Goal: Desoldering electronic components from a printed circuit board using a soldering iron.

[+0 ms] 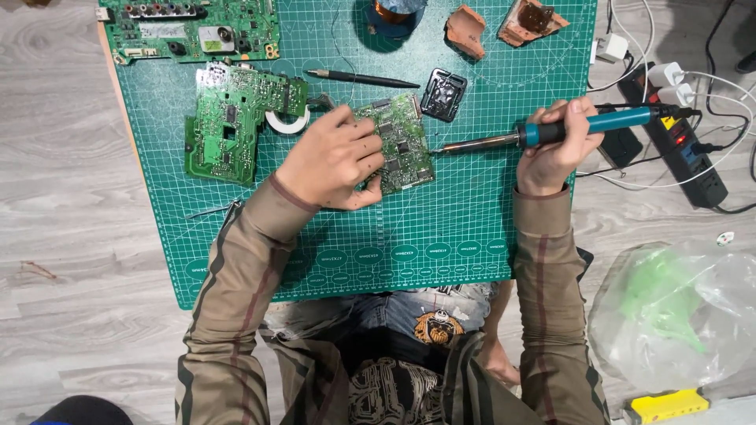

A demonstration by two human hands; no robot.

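Circuit board (403,144) on cutting mat (441,228), soldering iron (551,131) right of it.

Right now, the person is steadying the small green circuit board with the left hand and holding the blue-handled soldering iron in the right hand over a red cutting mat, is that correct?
Not quite: the head view shows the cutting mat is green, not red. The rest holds: the left hand steadies the small green circuit board, and the right hand holds the blue-handled soldering iron.
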